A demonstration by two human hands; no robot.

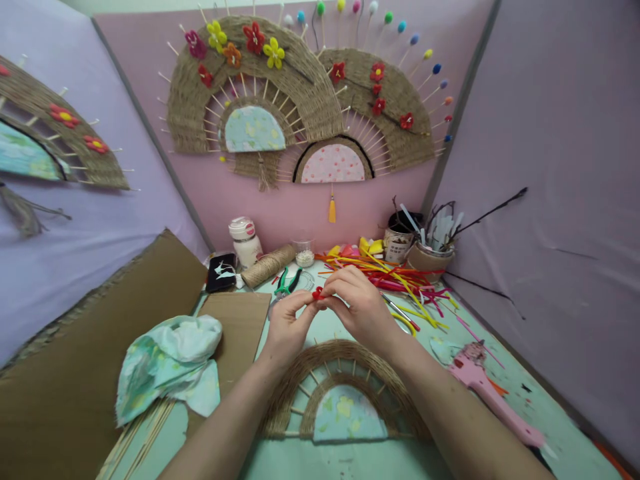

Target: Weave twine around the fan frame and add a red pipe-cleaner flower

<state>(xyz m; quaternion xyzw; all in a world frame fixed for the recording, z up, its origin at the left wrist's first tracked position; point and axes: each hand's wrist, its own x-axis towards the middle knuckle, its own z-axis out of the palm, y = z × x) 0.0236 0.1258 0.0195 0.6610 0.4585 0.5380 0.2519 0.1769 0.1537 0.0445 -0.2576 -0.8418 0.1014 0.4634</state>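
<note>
Between my fingertips is a small red fuzzy pipe cleaner piece (318,293), bent into a compact shape. My left hand (291,321) pinches it from the left with thumb and forefinger. From the other side my right hand (356,303) grips it, its fingers closed and partly covering it. Below my wrists a half-round woven twine fan (345,350) lies on the table, with a light blue floral cloth half-circle (347,417) at its centre. Green-handled pliers (287,285) rest just beyond my left hand.
Loose pipe cleaners (395,275) are heaped at the back right. A pink glue gun (493,393) lies right, scissors (406,324) beside my right hand. Crumpled cloth (170,360) and cardboard (240,320) are left. Twine (270,265) and a white bottle (245,241) stand behind; finished fans (300,87) hang above.
</note>
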